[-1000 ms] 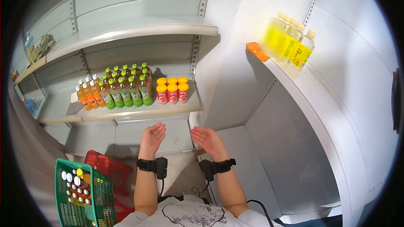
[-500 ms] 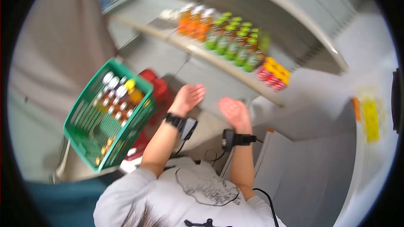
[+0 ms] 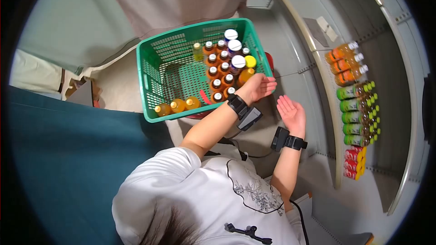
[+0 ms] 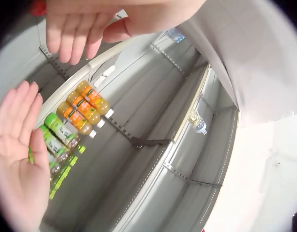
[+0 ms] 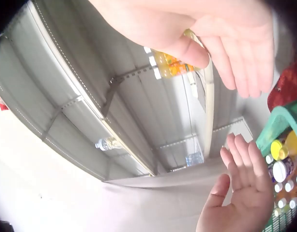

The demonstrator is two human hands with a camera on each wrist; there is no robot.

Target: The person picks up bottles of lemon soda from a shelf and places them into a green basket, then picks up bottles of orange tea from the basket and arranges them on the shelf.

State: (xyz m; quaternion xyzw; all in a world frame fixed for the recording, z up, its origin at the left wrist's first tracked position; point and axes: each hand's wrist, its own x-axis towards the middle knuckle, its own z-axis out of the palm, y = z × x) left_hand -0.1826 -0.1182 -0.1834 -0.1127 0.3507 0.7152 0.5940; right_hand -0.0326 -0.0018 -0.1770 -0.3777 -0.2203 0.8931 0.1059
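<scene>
basket (image 3: pixel 146 84): green plastic, open lattice walls, slight sheen along the rim.
basket bottles (image 3: pixel 223 66): clear smooth plastic; glossy white and yellow caps.
shelves (image 3: pixel 323 81): pale grey painted metal, matt, with slotted uprights.
shelf bottles (image 3: pixel 356 104): clear plastic, glossy printed wrap labels, green and white caps.
cans (image 3: pixel 354 163): shiny red printed sides, smooth yellow lids.
shirt (image 3: pixel 195 190): white cloth, soft and matt, with a dark printed line drawing.
wrist straps (image 3: pixel 237 105): black, matt.

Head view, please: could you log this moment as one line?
left hand: open, empty, over corner of green basket | right hand: open, empty, clear of basket | basket: bottles inside | shelf: drinks
</scene>
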